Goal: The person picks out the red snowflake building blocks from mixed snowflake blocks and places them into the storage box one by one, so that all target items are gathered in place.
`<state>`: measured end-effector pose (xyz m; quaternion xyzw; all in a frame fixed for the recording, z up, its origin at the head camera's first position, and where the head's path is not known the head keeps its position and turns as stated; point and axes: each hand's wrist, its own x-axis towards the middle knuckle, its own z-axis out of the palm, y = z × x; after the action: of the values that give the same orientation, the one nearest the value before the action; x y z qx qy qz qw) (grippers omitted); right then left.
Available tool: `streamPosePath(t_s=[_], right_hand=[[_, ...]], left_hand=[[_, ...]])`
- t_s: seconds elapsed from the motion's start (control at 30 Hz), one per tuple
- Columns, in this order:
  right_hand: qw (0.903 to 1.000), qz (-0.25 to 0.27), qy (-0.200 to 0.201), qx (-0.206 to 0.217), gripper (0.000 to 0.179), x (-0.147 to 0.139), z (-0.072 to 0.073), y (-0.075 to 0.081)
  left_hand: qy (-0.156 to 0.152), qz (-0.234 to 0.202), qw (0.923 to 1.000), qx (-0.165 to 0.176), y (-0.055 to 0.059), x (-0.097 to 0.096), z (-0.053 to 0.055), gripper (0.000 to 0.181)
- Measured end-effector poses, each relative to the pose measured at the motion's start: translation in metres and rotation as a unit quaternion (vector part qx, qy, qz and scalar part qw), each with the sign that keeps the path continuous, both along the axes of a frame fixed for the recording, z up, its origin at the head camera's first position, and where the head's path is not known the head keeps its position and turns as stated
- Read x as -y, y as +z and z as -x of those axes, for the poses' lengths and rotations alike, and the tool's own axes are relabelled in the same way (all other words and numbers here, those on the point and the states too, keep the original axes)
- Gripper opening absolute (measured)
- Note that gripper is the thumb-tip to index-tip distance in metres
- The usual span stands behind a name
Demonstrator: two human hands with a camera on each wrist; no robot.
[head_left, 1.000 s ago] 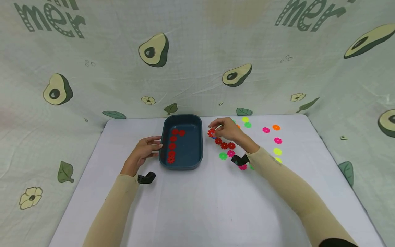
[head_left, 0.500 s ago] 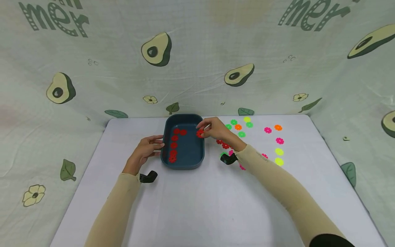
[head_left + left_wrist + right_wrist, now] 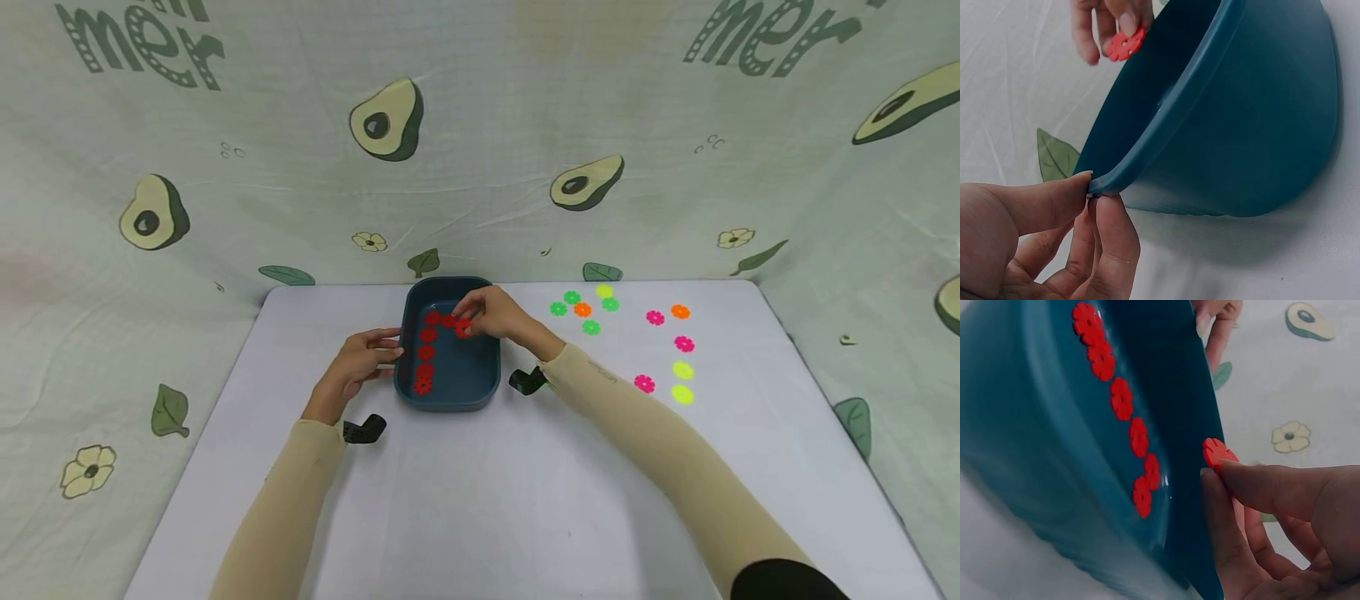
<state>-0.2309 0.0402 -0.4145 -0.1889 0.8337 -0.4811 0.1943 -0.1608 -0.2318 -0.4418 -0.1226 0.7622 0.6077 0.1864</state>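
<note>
A dark blue rectangular tub (image 3: 480, 392) stands on the white table. My left hand (image 3: 352, 368) pinches its left rim between thumb and fingers, as the left wrist view shows up close. Above the inside of the tub, my right hand (image 3: 498, 317) holds a red notched, flower-shaped plastic disc (image 3: 1216, 452) between thumb and forefinger. Several red discs (image 3: 1139, 437) like it lie on the tub's floor, in a line along the left side and bending at the far end. In the head view my right fingers partly cover the far discs.
Right of the tub lie loose discs on the table: green (image 3: 591, 327), orange (image 3: 680, 312), pink (image 3: 644, 383) and yellow (image 3: 682, 394). My right forearm hides part of that area. A printed cloth (image 3: 480, 167) hangs behind the table's back edge.
My right hand has carried the red disc leftward from the pile on the table to over the tub. The left hand keeps its hold on the rim. The view has shifted slightly.
</note>
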Motion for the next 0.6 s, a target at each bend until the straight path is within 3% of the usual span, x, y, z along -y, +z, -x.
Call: streamPosePath(t_s=[0.6], right_hand=[[0.9973, -0.071, 0.016, 0.008, 0.039, 0.03, 0.019, -0.007]], left_hand=[[0.007, -0.005, 1.0, -0.003, -0.001, 0.0, -0.001, 0.055]])
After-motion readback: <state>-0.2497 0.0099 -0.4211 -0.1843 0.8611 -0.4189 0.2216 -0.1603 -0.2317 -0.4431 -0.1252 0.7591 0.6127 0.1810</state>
